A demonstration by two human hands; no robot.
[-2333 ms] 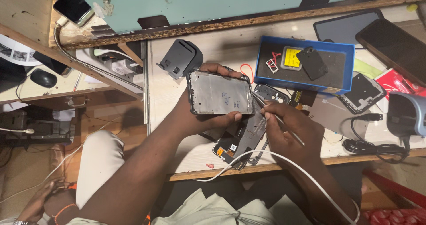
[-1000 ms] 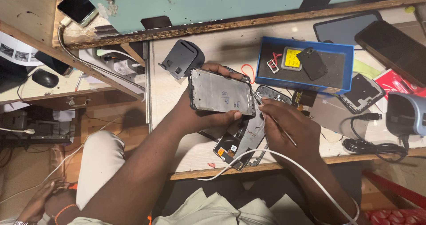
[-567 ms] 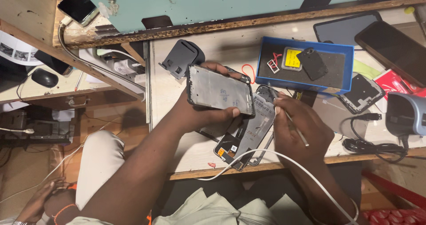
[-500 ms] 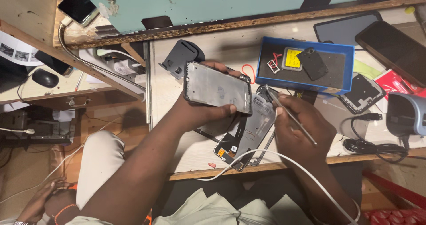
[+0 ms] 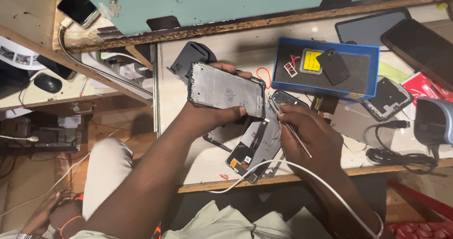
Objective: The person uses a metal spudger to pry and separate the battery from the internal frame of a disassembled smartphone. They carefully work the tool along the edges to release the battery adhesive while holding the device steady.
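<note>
Phone frame (image 5: 225, 89), a dark-edged rectangle with a bare silvery inner plate, sits lifted above the pale workbench (image 5: 207, 159), tilted slightly, with its long side running left to right. The left hand (image 5: 207, 119) grips it from below, thumb along the near edge and fingertips curled over the far edge. Just right of the frame's right-hand end, the right hand (image 5: 309, 135) pinches thin metal tweezers (image 5: 288, 126) between thumb and forefinger, the other fingers folded in; the tip reaches the frame's lower right corner. Directly beneath the frame, on the bench, lies a loose display panel (image 5: 252, 149) with its dark back upward, partly covered by both hands. A white cable (image 5: 302, 170) loops from below the panel across the right forearm. Farther right of the frame stands a blue shallow box (image 5: 373, 69) holding a yellow part and a small dark piece. Beyond the frame's far edge rests a dark plastic stand (image 5: 188, 60). Down at the lower left, well apart from the frame, another person's hand (image 5: 47, 213) shows.
</note>
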